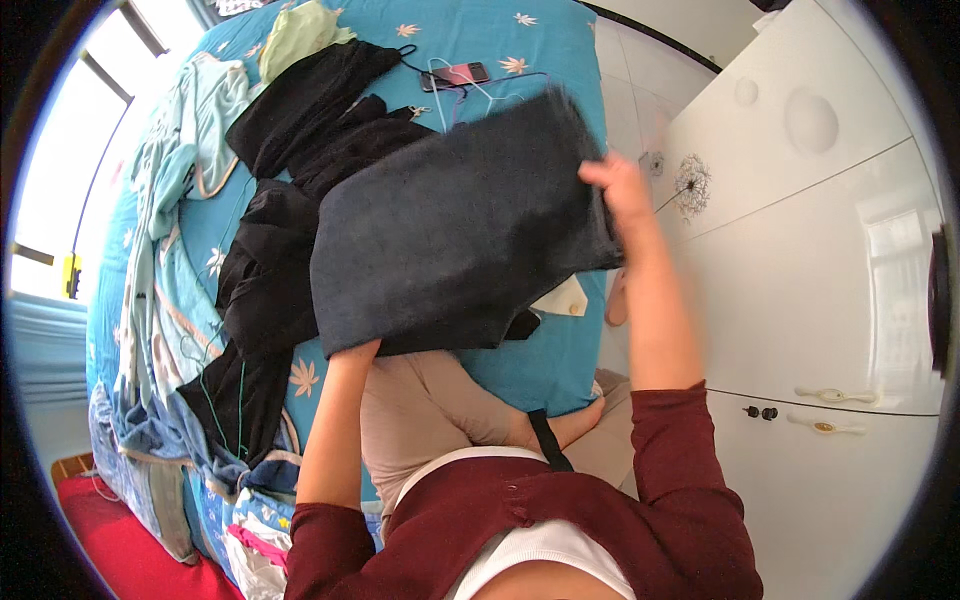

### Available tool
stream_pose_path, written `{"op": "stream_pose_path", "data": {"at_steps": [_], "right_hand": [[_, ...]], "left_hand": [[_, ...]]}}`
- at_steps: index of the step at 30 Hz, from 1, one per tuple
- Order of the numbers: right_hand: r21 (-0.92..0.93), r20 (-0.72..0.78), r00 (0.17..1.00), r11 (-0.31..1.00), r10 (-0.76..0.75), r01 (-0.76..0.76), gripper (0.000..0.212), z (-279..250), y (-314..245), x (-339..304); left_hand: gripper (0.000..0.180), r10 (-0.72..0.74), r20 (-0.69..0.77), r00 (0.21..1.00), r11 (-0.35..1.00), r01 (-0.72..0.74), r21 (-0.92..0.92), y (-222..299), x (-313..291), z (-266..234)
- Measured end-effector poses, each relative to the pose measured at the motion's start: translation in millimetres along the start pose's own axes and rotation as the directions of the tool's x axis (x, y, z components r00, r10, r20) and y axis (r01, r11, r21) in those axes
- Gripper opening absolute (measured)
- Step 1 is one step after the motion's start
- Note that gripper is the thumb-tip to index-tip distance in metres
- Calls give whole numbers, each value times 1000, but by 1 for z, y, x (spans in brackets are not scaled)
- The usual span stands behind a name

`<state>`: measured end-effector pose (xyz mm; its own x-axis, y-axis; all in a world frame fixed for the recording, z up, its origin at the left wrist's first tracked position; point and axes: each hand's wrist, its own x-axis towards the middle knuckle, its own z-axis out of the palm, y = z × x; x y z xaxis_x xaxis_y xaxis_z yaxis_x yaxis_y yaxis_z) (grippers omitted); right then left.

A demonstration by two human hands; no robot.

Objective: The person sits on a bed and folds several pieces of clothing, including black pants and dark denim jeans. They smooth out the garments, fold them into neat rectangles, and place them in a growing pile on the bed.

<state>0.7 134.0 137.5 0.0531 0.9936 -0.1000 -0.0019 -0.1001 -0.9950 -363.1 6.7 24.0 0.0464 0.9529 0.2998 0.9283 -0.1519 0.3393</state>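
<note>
A dark charcoal garment point(430, 225), folded into a broad flat shape, spreads in front of me over the bed and above my lap. Whether it is trousers or a top I cannot tell. My left hand point(362, 350) reaches under its lower left edge, and the cloth hides the fingers. At the garment's right edge, my right hand point(618, 185) grips the cloth, slightly blurred, with a fingertip lying over the top. Black clothes point(270, 265) lie rumpled just left of the garment.
On the blue leaf-patterned bedspread point(560, 370) are a phone point(455, 77), a pale blue hanger point(437, 95), a light green cloth point(300, 40) and a pale blue robe-like cloth point(215, 105). A glossy white cabinet point(800, 270) stands to the right. Red fabric point(140, 545) shows at lower left.
</note>
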Motion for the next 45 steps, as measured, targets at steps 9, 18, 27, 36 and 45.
{"op": "stream_pose_path", "data": {"at_steps": [9, 18, 27, 36, 45], "right_hand": [[-306, -194, 979, 943, 70, -128, 35, 0, 134, -8], [-534, -390, 919, 825, -46, -185, 35, -43, 165, 25], [-557, -474, 874, 804, -101, -209, 33, -57, 147, 38], [-697, -503, 864, 588, 9, -412, 38, -47, 161, 41], [-707, -546, 833, 486, 89, -515, 41, -53, 150, 37]], "left_hand": [[66, -370, 335, 866, 928, 331, 168, -4, -17, 26], [68, -480, 354, 803, 874, 471, 115, 27, -10, 19], [57, -232, 324, 917, 969, 190, 157, 27, -18, 38], [52, -139, 384, 913, 982, 76, 175, 39, -17, 36], [37, 149, 718, 679, 982, -19, -186, 71, -15, -28]]}}
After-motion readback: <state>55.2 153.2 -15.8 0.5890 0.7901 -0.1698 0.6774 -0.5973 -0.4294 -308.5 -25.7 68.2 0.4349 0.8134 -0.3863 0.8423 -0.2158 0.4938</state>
